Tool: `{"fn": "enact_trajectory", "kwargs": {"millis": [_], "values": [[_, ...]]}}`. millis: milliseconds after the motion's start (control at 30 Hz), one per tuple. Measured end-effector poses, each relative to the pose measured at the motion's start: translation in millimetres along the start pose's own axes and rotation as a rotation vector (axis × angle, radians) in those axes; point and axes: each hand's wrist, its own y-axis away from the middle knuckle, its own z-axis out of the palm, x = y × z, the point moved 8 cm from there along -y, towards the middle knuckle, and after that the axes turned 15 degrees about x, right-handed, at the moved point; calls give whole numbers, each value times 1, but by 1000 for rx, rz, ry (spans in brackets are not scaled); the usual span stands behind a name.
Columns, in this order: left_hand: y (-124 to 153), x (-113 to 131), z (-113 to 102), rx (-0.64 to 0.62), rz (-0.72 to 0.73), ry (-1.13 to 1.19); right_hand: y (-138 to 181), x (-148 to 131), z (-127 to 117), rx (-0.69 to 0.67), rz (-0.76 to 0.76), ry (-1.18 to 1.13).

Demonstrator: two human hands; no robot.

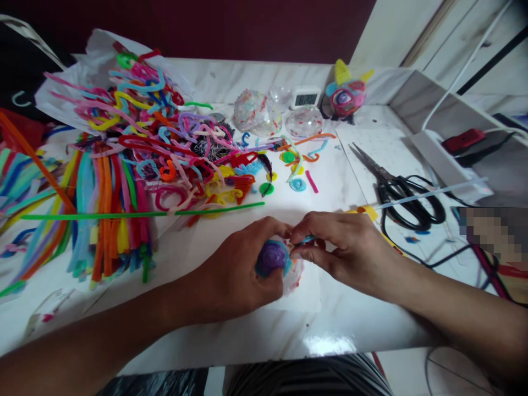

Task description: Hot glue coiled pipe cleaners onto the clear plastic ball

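My left hand (243,264) is wrapped round a small clear ball (294,278) with red specks, near the table's front. A coil of purple pipe cleaner (272,256) with a light-blue rim sits on the ball's side toward me. My right hand (346,250) pinches a small light-blue piece of pipe cleaner (306,240) between thumb and fingers, close against the ball's upper right. The fingertips of both hands almost meet there. Where the blue piece meets the ball is hidden by my fingers. White paper (311,297) lies beneath the ball.
Loose pipe cleaners (165,137) pile up on the left, beside a bundle (111,214) of straight ones. Clear ball halves (258,113), a digital clock (306,98) and a finished figure (344,96) stand at the back. Black-handled scissors (396,192) and cables lie right.
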Motion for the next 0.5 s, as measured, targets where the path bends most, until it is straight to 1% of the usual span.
{"fn": "enact_trajectory", "kwargs": {"millis": [167,267,333,433,500], "values": [[2,-1,1,-11,-10,9,-4,5,8,-130,99,-1],[1,-2,-1,6,-6,28,-7,6,11,-189,111,41],[1,-4,-4,34,-4,53,-8,6,12,-215,107,43],[7,-15,-4,44,-48,115,-7,8,12,-239,133,49],[14,-20,-6,90,-47,126,-5,11,13,-248,151,56]]}}
